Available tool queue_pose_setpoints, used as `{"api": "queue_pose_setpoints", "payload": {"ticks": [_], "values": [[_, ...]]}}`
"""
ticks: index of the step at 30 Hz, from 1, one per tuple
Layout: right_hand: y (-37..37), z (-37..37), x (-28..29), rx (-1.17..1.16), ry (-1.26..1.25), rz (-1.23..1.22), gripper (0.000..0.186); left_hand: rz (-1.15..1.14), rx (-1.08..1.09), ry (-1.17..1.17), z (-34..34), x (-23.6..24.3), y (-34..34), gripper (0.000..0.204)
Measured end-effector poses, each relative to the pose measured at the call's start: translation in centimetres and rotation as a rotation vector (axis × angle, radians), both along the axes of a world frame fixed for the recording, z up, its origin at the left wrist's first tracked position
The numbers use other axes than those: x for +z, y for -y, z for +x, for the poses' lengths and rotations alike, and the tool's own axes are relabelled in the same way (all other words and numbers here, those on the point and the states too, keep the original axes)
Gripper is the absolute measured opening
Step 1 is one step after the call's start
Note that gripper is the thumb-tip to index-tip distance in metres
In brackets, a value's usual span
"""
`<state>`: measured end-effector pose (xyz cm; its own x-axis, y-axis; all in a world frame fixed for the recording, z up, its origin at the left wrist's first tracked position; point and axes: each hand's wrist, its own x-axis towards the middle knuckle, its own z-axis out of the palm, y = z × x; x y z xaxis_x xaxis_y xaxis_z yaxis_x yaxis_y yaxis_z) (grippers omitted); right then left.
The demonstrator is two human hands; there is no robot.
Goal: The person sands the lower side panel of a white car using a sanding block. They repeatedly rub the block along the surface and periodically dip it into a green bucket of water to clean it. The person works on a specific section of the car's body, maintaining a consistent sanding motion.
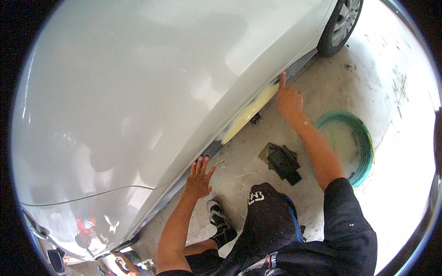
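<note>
A silvery-white car fills the left and upper part of the view. Along its lower sill runs a patch of pale yellow filler, with dark grey bare areas at both ends. My left hand rests its spread fingertips on the sill just below the near end of the filler; nothing is in it. Farther along, my right hand stretches its index finger onto the sill at the filler's far end. Its other fingers look bent, and I see nothing held.
Dark sheets that look like sandpaper lie on the concrete floor between my arms. A green tub of cloudy water stands right of my right forearm. The car's wheel is at the upper right. Another person shows at the lower left.
</note>
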<state>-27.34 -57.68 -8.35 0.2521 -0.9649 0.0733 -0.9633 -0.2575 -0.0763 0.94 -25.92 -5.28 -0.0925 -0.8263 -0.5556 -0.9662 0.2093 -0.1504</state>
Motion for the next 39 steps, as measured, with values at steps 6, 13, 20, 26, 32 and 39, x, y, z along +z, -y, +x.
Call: {"api": "queue_pose_setpoints", "payload": {"ticks": [6, 13, 20, 26, 32, 39], "values": [[-4.7, 1.8, -0.4, 0.173, 0.070, 0.012, 0.085, 0.068, -0.011, 0.076, 0.0, 0.4, 0.2, 0.087], [-2.1, -0.8, -1.0, 0.053, 0.108, -0.022, 0.083, 0.046, -0.017, 0.021, -0.2, 0.6, 0.6, 0.088], [-1.8, -0.5, 0.2, -0.128, 0.285, 0.126, 0.082, -0.053, -0.060, -0.046, -0.3, 0.7, 0.1, 0.085], [-4.7, 3.6, -3.1, -0.390, 0.987, 0.104, 0.048, -0.017, -0.060, -0.059, -0.6, 2.2, 0.2, 0.084], [-6.7, 7.8, -2.8, -0.527, 1.277, 0.157, 0.037, -0.030, -0.121, -0.130, 0.0, 3.3, -0.2, 0.079], [-14.5, 16.2, 2.5, -0.768, 0.996, 0.149, 0.029, -0.224, -0.596, -0.004, 6.3, 1.0, -1.9, 0.051]]}}
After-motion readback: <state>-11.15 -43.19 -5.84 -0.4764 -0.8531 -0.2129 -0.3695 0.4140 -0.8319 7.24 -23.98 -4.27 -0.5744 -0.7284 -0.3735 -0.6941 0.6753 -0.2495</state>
